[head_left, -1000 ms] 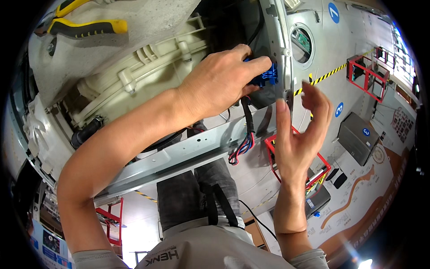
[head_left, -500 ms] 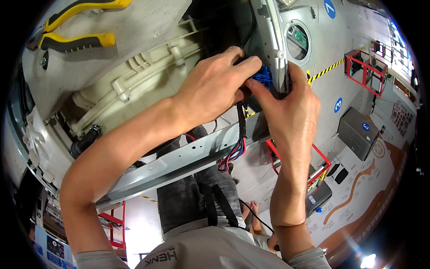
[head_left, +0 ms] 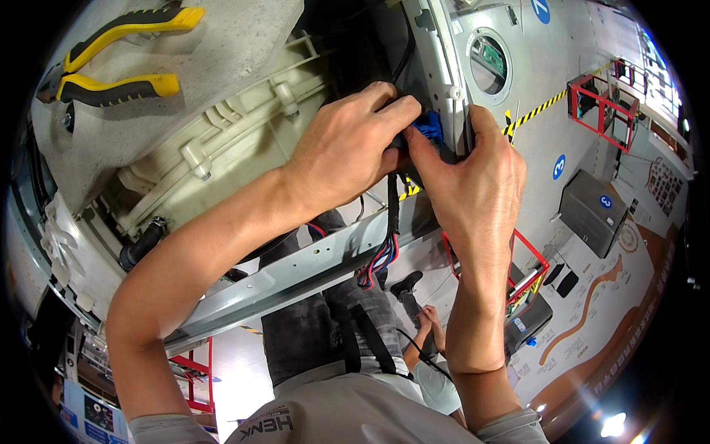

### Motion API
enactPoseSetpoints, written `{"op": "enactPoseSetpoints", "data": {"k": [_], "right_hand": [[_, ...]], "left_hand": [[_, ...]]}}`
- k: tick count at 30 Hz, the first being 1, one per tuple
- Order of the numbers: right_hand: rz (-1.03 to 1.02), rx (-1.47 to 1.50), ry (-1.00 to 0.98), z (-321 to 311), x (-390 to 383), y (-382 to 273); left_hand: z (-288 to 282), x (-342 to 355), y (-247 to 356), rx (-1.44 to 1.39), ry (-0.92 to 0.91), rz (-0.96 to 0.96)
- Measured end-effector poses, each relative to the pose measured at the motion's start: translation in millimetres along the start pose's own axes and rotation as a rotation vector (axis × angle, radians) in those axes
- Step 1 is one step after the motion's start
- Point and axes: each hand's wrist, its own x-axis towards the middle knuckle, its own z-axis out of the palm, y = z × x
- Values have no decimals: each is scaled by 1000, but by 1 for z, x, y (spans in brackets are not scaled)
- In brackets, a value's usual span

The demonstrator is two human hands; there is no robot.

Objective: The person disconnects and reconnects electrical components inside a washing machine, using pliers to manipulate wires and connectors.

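A metal cabinet stands open before me, and both hands work at its right edge. My left hand [head_left: 347,137] is closed, fingers curled inward beside a small bright-blue part [head_left: 429,128]; what its fingertips hold is hidden. My right hand [head_left: 477,163] wraps the edge of the grey side panel [head_left: 452,59], fingers outside and thumb inside, the thumb touching the blue part. Below the hands hangs a black-sleeved wire bundle [head_left: 393,211]. Its red, blue and black wire ends [head_left: 379,268] lie over the metal front rail [head_left: 310,255].
Yellow-black pliers [head_left: 122,87] lie on a concrete block [head_left: 222,63] at upper left. Below it is a cream plastic tub [head_left: 222,166] with a black hose [head_left: 144,243]. A seated person [head_left: 433,370] is behind me. Red frames [head_left: 603,111] and a grey box [head_left: 594,211] stand at right.
The view has shifted slightly, so the pliers and block sit further left. Both hands keep nearly the same grip by the blue part. More of the person behind shows, hands together.
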Motion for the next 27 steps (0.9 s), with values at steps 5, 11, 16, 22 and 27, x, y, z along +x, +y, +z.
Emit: {"op": "enactPoseSetpoints", "data": {"k": [5, 11, 16, 22, 27], "right_hand": [[-23, 21, 37, 2, 0, 1], [-22, 46, 31, 1, 1, 2], [-19, 49, 0, 1, 1, 4], [-61, 368, -10, -2, -21, 36], [100, 551, 85, 3, -50, 68]], "left_hand": [[1, 1, 0, 17, 23, 11], [-1, 3, 3, 17, -2, 0], [-1, 2, 3, 31, -20, -4], [-2, 3, -5, 32, -16, 42], [-14, 4, -16, 15, -93, 30]]}}
